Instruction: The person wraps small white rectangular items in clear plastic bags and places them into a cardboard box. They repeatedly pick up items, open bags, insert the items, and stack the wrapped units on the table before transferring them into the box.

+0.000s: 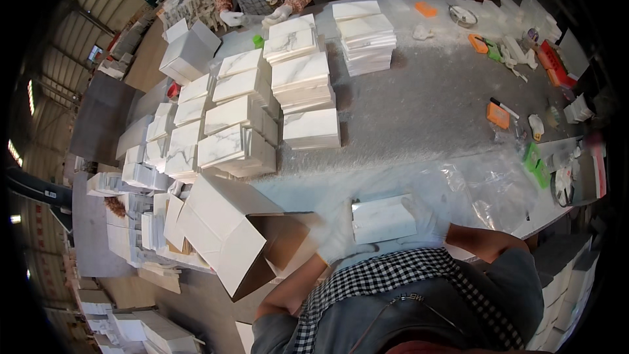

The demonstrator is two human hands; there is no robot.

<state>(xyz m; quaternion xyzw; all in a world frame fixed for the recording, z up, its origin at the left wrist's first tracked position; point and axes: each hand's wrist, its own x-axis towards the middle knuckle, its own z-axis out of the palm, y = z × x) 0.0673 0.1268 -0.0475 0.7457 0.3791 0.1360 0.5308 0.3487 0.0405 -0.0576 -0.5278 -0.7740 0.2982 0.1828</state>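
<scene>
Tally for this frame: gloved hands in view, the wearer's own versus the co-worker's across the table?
Wearer's hands: 2, left hand and right hand, both on a marble-print box
Co-worker's hands: 2, and
Total: 4

Both hands are gloved in white. The left hand (341,235) and the right hand (426,219) are curled inward, fingers bent. Both forearms are bare and bent.

1 head-worn fisheye looks steeply down, close over the worktable (426,98).
</scene>
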